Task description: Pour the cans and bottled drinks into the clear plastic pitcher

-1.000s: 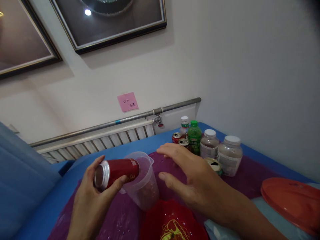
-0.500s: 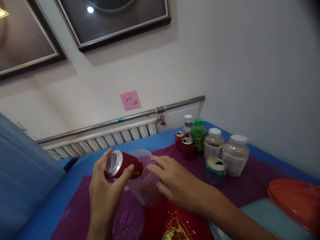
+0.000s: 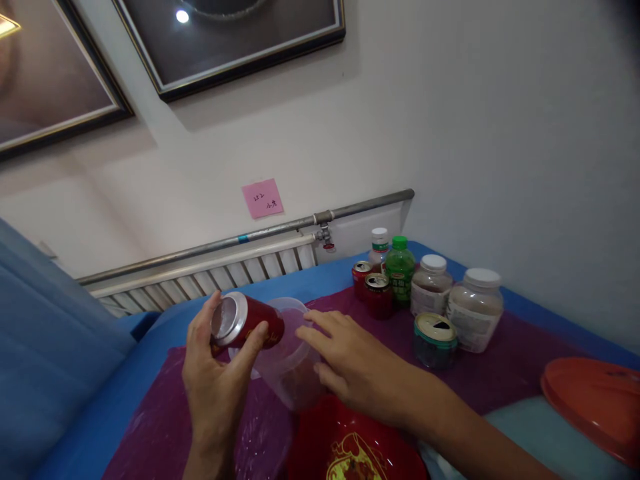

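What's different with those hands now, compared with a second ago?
The right hand has moved left to the rim of the plastic pitcher, seemingly touching it. The left hand still grips the red can, its base end now tipped higher. The pitcher and green bottle stayed put.

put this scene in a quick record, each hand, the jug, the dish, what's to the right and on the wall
left hand: holds a red can tilted, far end toward the jug
right hand: at the jug's rim; grip unclear
jug: translucent plastic, on a purple sheet
dish: red, gold pattern
right side: two bottles, two white-lidded jars, three more cans
wall: pink note above a pipe
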A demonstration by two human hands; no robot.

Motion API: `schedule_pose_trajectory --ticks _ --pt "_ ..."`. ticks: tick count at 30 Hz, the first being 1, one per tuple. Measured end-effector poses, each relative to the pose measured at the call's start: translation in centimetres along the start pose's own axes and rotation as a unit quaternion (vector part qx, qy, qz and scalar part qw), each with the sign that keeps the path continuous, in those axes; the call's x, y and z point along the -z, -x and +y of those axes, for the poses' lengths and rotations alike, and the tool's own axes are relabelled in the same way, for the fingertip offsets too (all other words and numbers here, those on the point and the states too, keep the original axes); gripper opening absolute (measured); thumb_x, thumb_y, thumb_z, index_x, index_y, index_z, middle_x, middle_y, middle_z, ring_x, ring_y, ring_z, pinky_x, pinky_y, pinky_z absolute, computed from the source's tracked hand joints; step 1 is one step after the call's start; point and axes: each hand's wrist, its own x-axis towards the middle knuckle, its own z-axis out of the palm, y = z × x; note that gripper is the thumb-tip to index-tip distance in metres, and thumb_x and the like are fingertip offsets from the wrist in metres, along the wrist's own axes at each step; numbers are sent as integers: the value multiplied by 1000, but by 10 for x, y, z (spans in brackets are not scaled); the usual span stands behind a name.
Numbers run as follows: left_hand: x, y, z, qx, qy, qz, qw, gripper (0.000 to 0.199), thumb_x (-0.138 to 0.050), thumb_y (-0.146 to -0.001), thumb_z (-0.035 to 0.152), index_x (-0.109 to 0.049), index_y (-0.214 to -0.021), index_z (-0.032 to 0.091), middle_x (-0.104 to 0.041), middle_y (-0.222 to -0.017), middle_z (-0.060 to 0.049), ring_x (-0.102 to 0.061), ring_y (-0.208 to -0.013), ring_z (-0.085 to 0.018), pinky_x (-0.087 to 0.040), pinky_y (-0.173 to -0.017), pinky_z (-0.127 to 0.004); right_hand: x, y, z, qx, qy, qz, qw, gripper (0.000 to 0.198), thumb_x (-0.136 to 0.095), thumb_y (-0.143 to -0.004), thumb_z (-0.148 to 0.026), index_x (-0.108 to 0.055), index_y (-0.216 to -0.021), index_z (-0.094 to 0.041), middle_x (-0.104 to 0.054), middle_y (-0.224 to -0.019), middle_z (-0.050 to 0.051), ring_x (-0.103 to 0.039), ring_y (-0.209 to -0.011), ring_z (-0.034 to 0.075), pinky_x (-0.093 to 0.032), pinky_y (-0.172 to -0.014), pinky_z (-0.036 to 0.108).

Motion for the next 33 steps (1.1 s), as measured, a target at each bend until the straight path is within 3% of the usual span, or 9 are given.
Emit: schedule_pose_trajectory --ticks 33 --pt "3 1 -2 -61 36 -17 997 65 -77 -74 38 -53 -134 30 -55 -138 -5 -54 -124 -25 -43 -105 -41 4 2 -3 -15 -16 -29 999 48 -48 -85 -6 -51 -131 -19 -49 -139 13 -46 -127 26 -37 -107 46"
